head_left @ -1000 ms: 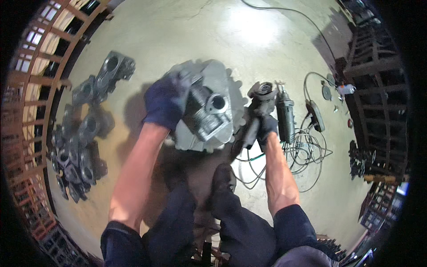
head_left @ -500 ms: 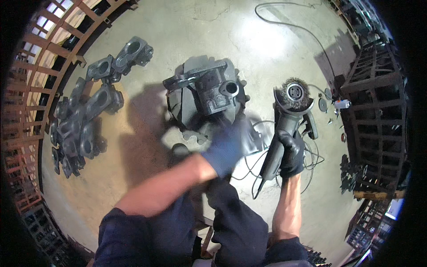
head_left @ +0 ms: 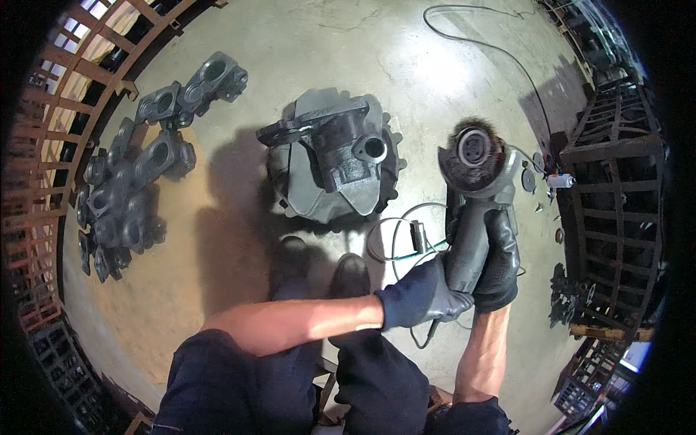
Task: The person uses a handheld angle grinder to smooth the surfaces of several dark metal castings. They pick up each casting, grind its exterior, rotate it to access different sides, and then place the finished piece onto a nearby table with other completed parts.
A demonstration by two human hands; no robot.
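Observation:
My gloved right hand [head_left: 502, 264] is closed around the dark body of an angle grinder [head_left: 465, 254]. My gloved left hand [head_left: 428, 293] grips the tool's rear end, with the arm reaching across in front of my legs. A round wire brush [head_left: 484, 170], partly behind a curved guard [head_left: 455, 174], faces up at the grinder's far end; its bristles look smeared. To the left of the tool, apart from it, a dark metal casting [head_left: 344, 148] with a round side port rests on a toothed round base [head_left: 312, 196] on the floor.
Several dark castings [head_left: 141, 177] lie grouped at the left. A cable [head_left: 406, 217] loops on the floor between casting and grinder. Metal racks [head_left: 616, 152] stand at the right, with a spray can [head_left: 560, 181] and discs [head_left: 529, 180] beside them. My shoes [head_left: 351, 272] are below the casting.
My left hand has swung right, from below the casting onto the grinder's rear end. The grinder has shifted slightly and turned, and its brush bristles now look smeared.

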